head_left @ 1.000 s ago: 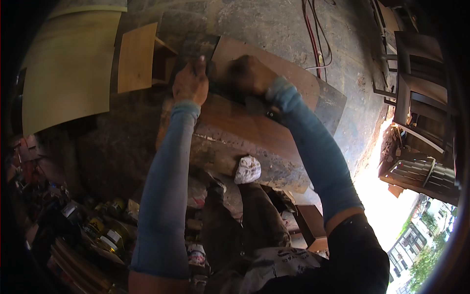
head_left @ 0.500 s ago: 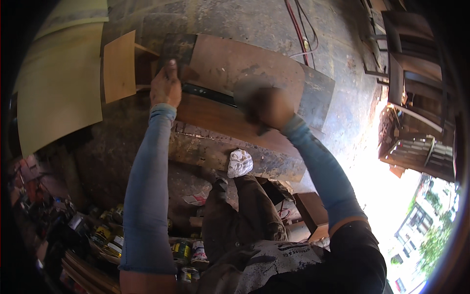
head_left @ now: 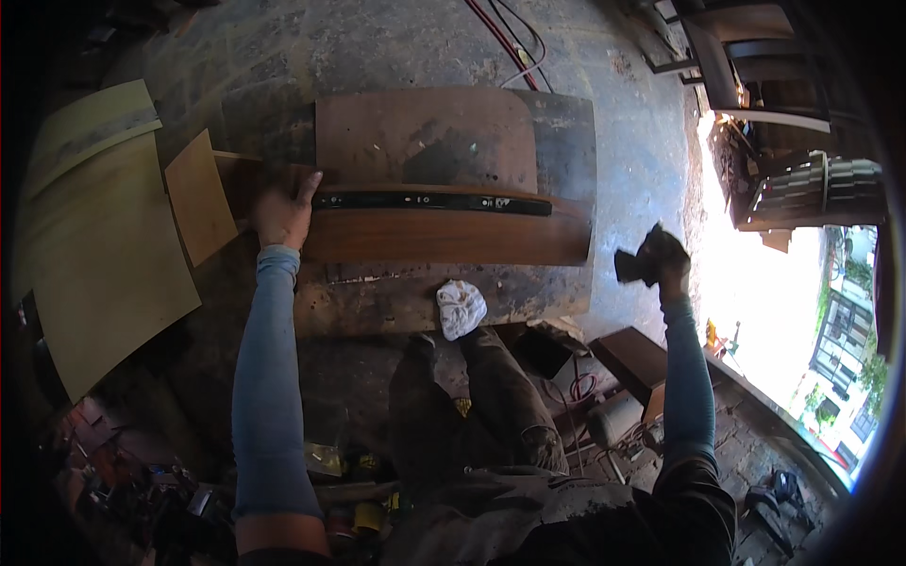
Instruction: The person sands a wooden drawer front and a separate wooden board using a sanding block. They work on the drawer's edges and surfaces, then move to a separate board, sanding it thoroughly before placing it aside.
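A brown wooden drawer side (head_left: 444, 238) lies across the worktop in front of me, with a long black metal drawer slide (head_left: 377, 201) along it. The drawer's lighter front panel (head_left: 201, 198) stands at its left end. My left hand (head_left: 283, 215) is closed around the drawer's left end, thumb pointing up; part of the hand is blurred. Well off to the right of the drawer, my right hand (head_left: 674, 275) grips a dark, crumpled pad or rag (head_left: 656, 253), whose exact kind I cannot make out.
A thin brown sheet (head_left: 429, 118) lies beyond the drawer. A crumpled white cloth (head_left: 461, 309) sits at the worktop's near edge. Pale panels (head_left: 113, 255) stand at left; hoses (head_left: 500, 38) run at the back. A brown box (head_left: 630, 366) is by my right leg.
My right hand has moved from over the drawer's right part out to the right, carrying the dark pad. The drawer now lies more level across the view, with its slide uncovered; my left hand stays on it.
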{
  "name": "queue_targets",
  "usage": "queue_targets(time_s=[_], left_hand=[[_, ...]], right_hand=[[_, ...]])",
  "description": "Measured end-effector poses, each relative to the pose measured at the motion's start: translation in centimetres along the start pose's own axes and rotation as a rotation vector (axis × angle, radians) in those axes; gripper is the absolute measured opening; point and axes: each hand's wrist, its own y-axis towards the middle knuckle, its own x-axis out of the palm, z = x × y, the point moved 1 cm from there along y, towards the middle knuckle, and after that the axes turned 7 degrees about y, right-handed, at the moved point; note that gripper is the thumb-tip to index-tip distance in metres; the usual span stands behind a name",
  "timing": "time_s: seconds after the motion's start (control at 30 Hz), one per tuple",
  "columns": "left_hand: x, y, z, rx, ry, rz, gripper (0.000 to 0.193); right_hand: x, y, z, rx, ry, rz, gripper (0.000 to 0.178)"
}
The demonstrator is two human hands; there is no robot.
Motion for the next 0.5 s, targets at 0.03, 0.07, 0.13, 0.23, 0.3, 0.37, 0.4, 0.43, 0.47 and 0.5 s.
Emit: queue_targets(time_s=[0.03,0.07,0.13,0.23,0.3,0.37,0.4,0.43,0.47,0.5], left_hand=[[-0.3,-1.5,-0.7,0.049,-0.041,0.019,0.064],[-0.4,-3.0,-0.9,0.106,-0.092,0.038,0.060],[-0.3,-6.2,-1.9,0.191,-0.224,0.073,0.054],[0.7,-12.3,-6.1,0.238,-0.409,0.136,0.050],[1.6,-16.6,-9.4,0.209,-0.568,0.026,0.051],[1.5,-20.4,-12.6,0.052,-0.639,-0.368,0.052],[1.1,-22.0,-14.6,-0.080,-0.577,-0.635,0.052],[2.2,-24.2,-17.7,0.064,-0.471,-0.524,0.051],[4.9,-26.3,-20.5,0.208,-0.382,-0.410,0.049],[6.7,-28.1,-21.8,0.185,-0.385,-0.322,0.048]], right_hand=[[1.5,-1.7,-4.4,-0.138,-0.258,-0.023,0.029],[2.8,-2.9,-8.1,-0.278,-0.518,-0.039,0.031],[4.4,-4.9,-11.0,-0.206,-0.140,0.114,0.034],[10.4,-7.6,-16.3,-0.187,-0.036,0.036,0.034],[14.0,-8.1,-14.0,-0.687,-0.108,-0.142,0.039],[22.3,-13.3,-14.8,-0.620,-0.427,-0.448,0.046],[27.4,-17.3,-15.2,-0.491,-0.731,-0.704,0.051],[32.5,-21.6,-16.2,-0.444,-0.845,-0.954,0.058],[35.8,-26.1,-15.9,-0.800,-0.526,-0.617,0.068],[37.5,-27.3,-14.6,-0.861,-0.475,-0.605,0.071]])
